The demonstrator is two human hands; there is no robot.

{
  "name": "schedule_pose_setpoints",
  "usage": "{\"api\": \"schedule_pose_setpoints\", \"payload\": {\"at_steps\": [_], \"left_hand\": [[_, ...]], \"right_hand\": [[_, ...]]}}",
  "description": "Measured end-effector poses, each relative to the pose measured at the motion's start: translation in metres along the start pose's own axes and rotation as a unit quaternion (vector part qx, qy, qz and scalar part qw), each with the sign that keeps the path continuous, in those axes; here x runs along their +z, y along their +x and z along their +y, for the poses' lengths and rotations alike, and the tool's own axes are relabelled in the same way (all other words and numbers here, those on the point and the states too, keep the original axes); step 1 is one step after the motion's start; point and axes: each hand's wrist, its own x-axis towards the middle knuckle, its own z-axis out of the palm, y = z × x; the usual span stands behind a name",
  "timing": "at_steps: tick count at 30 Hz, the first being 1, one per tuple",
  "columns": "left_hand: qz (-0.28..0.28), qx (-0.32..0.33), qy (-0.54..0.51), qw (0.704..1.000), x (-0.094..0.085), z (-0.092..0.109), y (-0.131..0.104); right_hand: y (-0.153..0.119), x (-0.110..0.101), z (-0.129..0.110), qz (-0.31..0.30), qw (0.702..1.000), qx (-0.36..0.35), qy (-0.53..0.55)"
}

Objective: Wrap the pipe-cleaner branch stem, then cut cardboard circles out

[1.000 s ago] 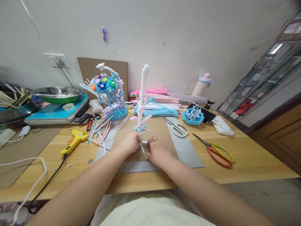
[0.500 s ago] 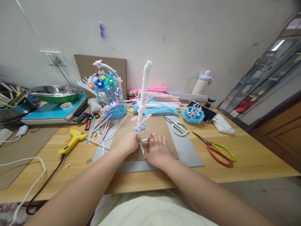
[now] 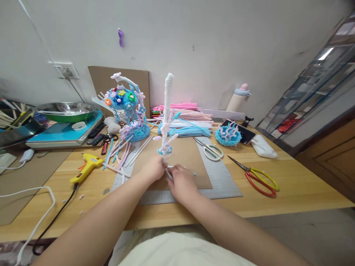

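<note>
A tall stem wrapped in white pipe cleaner [image 3: 167,99] stands upright over the cardboard square, with pink and blue pipe-cleaner flowers and leaves [image 3: 165,145] low on it. Closed round the bottom of this stem is my left hand [image 3: 154,167]. My right hand [image 3: 181,181] is closed at the stem's splayed white foot wires [image 3: 169,174], its fingers curled over them; the fingertips are partly hidden. Beneath both hands lies the cardboard square [image 3: 203,173] on a grey cutting mat [image 3: 227,184].
White-handled scissors [image 3: 213,152] and red-and-yellow scissors [image 3: 260,181] lie to the right. A yellow glue gun [image 3: 88,167] with a cord lies left. Behind stand a pipe-cleaner jellyfish lamp [image 3: 122,99], pipe-cleaner bundles [image 3: 191,129] and a small blue piece [image 3: 227,135].
My right hand has drawn in left toward the stem's base, and its spread fingers have curled in round the foot wires. The stem's top has tipped slightly left.
</note>
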Motion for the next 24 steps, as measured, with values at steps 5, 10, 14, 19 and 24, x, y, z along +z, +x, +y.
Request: {"api": "schedule_pose_setpoints", "payload": {"at_steps": [5,10,14,19,24], "left_hand": [[0.010,-0.003,-0.003,1.000,-0.001,0.001,-0.001],[0.019,-0.001,-0.019,1.000,-0.005,0.005,-0.003],[0.017,0.014,-0.035,0.999,-0.009,0.007,-0.002],[0.011,0.013,-0.041,0.999,-0.009,0.006,0.000],[0.017,0.032,-0.064,0.997,-0.009,0.004,-0.001]], "right_hand": [[0.003,0.000,0.007,-0.025,0.999,-0.011,0.046],[0.010,0.003,0.027,-0.054,0.992,-0.052,0.105],[0.012,0.001,0.035,-0.073,0.986,-0.085,0.121],[0.008,-0.002,0.035,-0.090,0.985,-0.125,0.078],[0.014,-0.005,0.041,-0.103,0.964,-0.091,0.227]]}}
